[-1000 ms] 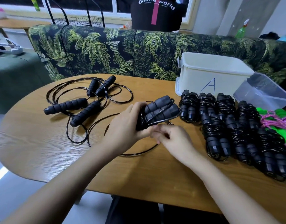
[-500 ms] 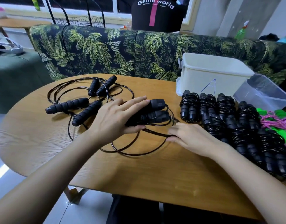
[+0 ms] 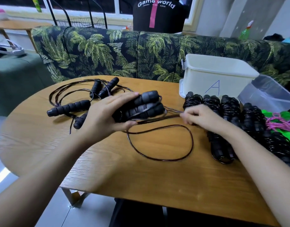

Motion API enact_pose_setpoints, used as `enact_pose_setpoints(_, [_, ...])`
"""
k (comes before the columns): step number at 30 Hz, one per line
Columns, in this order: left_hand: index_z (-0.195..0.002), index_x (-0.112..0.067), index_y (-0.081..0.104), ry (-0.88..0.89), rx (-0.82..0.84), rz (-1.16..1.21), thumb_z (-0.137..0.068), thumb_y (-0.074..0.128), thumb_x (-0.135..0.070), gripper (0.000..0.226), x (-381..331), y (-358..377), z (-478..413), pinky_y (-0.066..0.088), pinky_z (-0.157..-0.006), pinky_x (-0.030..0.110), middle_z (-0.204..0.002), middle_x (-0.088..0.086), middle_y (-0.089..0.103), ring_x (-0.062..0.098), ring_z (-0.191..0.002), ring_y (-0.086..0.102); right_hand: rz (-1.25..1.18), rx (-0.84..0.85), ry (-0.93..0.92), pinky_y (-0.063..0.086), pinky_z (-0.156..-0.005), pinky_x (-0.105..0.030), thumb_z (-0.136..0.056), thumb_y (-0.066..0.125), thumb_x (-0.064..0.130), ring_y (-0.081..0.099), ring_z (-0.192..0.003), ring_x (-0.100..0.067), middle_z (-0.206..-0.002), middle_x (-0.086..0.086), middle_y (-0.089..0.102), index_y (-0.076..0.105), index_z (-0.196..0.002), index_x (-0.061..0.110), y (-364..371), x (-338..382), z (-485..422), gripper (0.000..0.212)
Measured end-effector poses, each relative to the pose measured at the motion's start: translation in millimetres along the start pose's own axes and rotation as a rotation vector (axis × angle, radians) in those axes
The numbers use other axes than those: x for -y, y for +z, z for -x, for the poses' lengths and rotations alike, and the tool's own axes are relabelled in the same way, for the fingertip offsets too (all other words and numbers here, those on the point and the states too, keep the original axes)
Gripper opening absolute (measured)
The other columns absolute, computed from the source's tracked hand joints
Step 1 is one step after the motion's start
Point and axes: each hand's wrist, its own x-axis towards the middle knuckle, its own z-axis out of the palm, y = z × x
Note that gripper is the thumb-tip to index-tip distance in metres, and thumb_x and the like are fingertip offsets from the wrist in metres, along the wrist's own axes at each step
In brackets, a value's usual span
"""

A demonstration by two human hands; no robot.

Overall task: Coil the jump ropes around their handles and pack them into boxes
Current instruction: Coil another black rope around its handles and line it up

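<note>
Winding, in progress: your left hand (image 3: pixel 106 115) now grips the paired handles (image 3: pixel 144 105); your right hand (image 3: pixel 205 117), pinching the cord (image 3: pixel 159 117), has pulled it taut.

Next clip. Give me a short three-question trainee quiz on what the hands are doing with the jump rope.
1. True or false: the left hand holds two black handles together.
2. The right hand pinches: A) the black cord; B) a roll of tape; C) a pair of scissors.
3. Fill in: the white box is marked with the letter ___.
Key: 1 true; 2 A; 3 A.
</note>
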Motion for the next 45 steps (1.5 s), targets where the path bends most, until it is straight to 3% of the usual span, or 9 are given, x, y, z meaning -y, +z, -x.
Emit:
enact_pose_setpoints(3, [-0.145,-0.024,0.043,0.178,0.119,-0.097,-0.084,0.064,-0.058,0.073,-18.4,8.7,-4.1,0.054,-0.087,0.040,-0.146,-0.011,0.050,0.022,-0.108,0.065,0.089,-0.100,0.053,0.037,-0.059,-0.027,-0.092,0.062,0.047,0.045,-0.055,-0.011,-0.058,-0.001,0.058,0.067,-0.065,0.021,-3.8,18.9,-39.2,0.038])
enact_pose_setpoints(7, [-0.154,-0.015,0.024,0.193,0.194,-0.324,-0.082,0.050,-0.071,0.094,-34.5,24.6,-2.6,0.055,-0.065,0.034,-0.132,0.000,0.064,0.024,-0.082,0.060,0.239,-0.154,0.011,0.049,-0.070,-0.038,-0.091,0.062,0.053,0.057,-0.064,-0.023,-0.074,-0.004,0.070,0.066,-0.061,0.028,0.5,54.8,-76.6,0.038])
enact_pose_setpoints(14, [-0.149,0.007,0.030,-0.068,0.323,-0.631,-0.062,0.070,-0.074,0.125,-37.7,42.7,1.7,0.045,-0.051,0.025,-0.144,0.014,0.053,0.022,-0.089,0.069,0.136,-0.220,-0.074,0.052,-0.075,-0.047,-0.089,0.064,0.049,0.059,-0.068,-0.031,-0.073,-0.011,0.070,0.067,-0.061,0.032,4.5,79.1,-63.8,0.033])
enact_pose_setpoints(19, [-0.155,-0.009,-0.012,-0.250,0.476,-0.747,-0.085,0.050,-0.073,0.114,-32.2,49.2,-4.5,0.046,-0.076,0.032,-0.165,0.001,0.015,0.022,-0.121,0.051,0.203,-0.173,-0.070,0.052,-0.071,-0.041,-0.088,0.065,0.047,0.061,-0.070,-0.020,-0.070,0.001,0.070,0.075,-0.073,0.027,16.9,100.6,-18.3,0.027])
enact_pose_setpoints(26, [-0.156,-0.021,0.017,-0.510,0.303,-0.544,-0.048,0.033,-0.092,0.130,-7.9,35.1,-14.5,0.048,-0.083,0.039,-0.140,0.007,0.055,0.033,-0.118,0.057,0.430,-0.150,-0.210,0.055,-0.062,-0.036,-0.094,0.035,0.056,0.067,-0.074,-0.015,-0.082,0.014,0.073,0.075,-0.093,0.032,53.6,88.4,59.6,0.046])
enact_pose_setpoints(29, [-0.155,-0.029,0.027,-0.549,0.204,-0.359,-0.051,0.045,-0.084,0.119,-9.0,29.3,-14.4,0.044,-0.077,0.034,-0.130,0.009,0.064,0.033,-0.117,0.060,0.541,-0.120,-0.196,0.051,-0.052,-0.034,-0.097,0.025,0.054,0.062,-0.065,-0.013,-0.073,0.011,0.065,0.071,-0.090,0.027,71.8,64.4,65.4,0.054])
enact_pose_setpoints(35, [-0.147,-0.038,0.042,-0.458,0.037,-0.172,-0.049,0.048,-0.097,0.115,-22.0,35.4,-12.9,0.036,-0.066,0.027,-0.112,0.004,0.073,0.027,-0.107,0.066,0.653,-0.245,-0.392,0.047,-0.040,-0.030,-0.097,0.046,0.033,0.058,-0.047,-0.018,-0.063,0.007,0.062,0.073,-0.086,0.018,108.2,50.1,47.3,0.033])
enact_pose_setpoints(39, [-0.130,-0.041,0.058,-0.449,-0.031,-0.140,-0.057,0.050,-0.086,0.086,-24.4,36.2,-12.0,0.045,-0.066,0.027,-0.091,-0.013,0.071,0.015,-0.094,0.069,0.713,-0.304,-0.446,0.038,-0.040,-0.024,-0.083,0.080,0.021,0.055,-0.042,-0.016,-0.057,0.004,0.058,0.073,-0.087,0.013,110.6,44.4,30.7,0.012])
enact_pose_setpoints(45, [-0.126,-0.036,0.060,-0.476,-0.117,-0.042,-0.065,0.058,-0.075,0.072,-8.9,25.9,-3.9,0.056,-0.074,0.036,-0.092,-0.017,0.066,0.011,-0.090,0.068,0.751,-0.449,-0.526,0.050,-0.049,-0.032,-0.098,0.054,0.027,0.066,-0.061,-0.021,-0.074,-0.001,0.068,0.070,-0.092,0.011,92.1,12.8,16.6,0.023])
